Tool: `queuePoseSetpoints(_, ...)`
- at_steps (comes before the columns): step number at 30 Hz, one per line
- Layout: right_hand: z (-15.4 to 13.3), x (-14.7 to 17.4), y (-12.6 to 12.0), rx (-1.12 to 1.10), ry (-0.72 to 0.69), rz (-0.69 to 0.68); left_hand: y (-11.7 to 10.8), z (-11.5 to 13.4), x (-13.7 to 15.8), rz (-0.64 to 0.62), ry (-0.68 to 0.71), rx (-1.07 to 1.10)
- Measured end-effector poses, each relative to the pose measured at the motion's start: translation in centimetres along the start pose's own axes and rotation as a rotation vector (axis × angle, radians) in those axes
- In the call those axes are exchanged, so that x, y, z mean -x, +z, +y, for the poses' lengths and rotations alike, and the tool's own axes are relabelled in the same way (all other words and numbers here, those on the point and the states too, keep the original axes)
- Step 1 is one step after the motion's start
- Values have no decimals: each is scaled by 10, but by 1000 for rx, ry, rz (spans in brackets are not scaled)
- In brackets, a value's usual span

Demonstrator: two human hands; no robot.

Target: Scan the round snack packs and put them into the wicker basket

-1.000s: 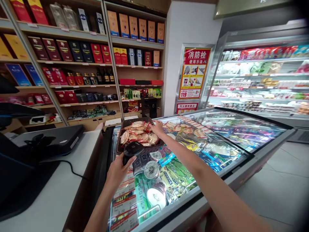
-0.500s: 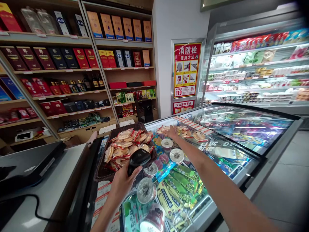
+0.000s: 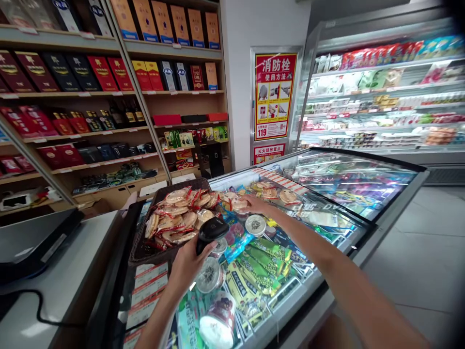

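Here | left hand (image 3: 189, 264): grip wrapped round scanner (image 3: 213, 228) | biscuit packet (image 3: 231, 199) just left of right hand (image 3: 257, 204), the nearer | right grip: cannot tell

Glass-topped freezer (image 3: 395, 206), brown woven basket (image 3: 154, 257) on left side. Loose wrapped crackers (image 3: 288, 196) on glass right of basket. Red-white labels (image 3: 148, 292), left edge.

The left arm (image 3: 160, 312) reaches forward, its left hand (image 3: 188, 259) curled in a grip with the thumb angled rightward, while the right arm (image 3: 323, 254) slants farther out, the right hand (image 3: 255, 205) pointing leftward.
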State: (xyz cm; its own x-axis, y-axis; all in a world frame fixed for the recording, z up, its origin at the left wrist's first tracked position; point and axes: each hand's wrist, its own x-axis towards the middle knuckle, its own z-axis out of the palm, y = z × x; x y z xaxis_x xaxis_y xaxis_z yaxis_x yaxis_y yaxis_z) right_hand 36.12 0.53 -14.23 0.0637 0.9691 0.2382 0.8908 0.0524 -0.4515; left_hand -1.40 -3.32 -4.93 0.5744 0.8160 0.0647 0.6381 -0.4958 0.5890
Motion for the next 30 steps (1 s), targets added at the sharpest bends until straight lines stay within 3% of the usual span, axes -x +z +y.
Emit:
queuePoseSetpoints(4,-25,53,-14,-52,-145,-43,-3,7,16,-10,-8,-9)
queuePoseSetpoints(7,-52,81,-22,-110,-193,17,-3,13,28,0,8,-15)
queuePoseSetpoints(10,-77,103,-29,-211,-229,80,-3,18,39,8,35,11)
queuePoseSetpoints(16,-108,132,-41,-279,-251,65,-9,26,56,52,59,12)
queuePoseSetpoints(24,-127,142,-49,-319,-280,68,-13,20,65,78,62,43)
queuePoseSetpoints(30,-143,98,-32,-449,-105,232,-22,1,72,114,25,107)
